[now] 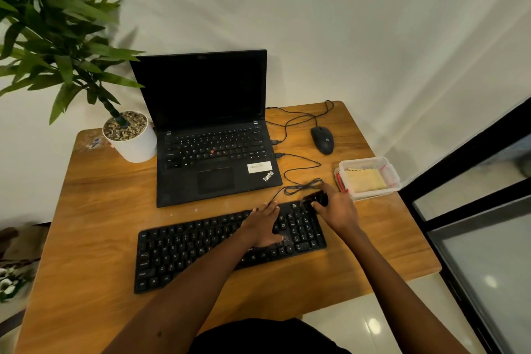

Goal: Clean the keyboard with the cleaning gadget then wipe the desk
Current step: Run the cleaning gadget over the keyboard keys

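Observation:
A black external keyboard [184, 250] lies on the wooden desk [100, 210] in front of me, its cable running up to the laptop. My left hand [263, 224] lies flat with straight fingers on the keys toward the keyboard's right part. My right hand [337, 211] grips a small black cleaning gadget [316, 199] over the keyboard's far right corner. A yellowish folded cloth [365, 179] lies in a clear plastic box [395, 172] just right of that hand.
An open black laptop [212, 135] stands behind the keyboard. A white potted plant [133, 141] sits at the back left. A black wired mouse [322, 139] lies at the back right, with loose cables [301, 185] beside the laptop. A dark window frame [459, 210] borders the right.

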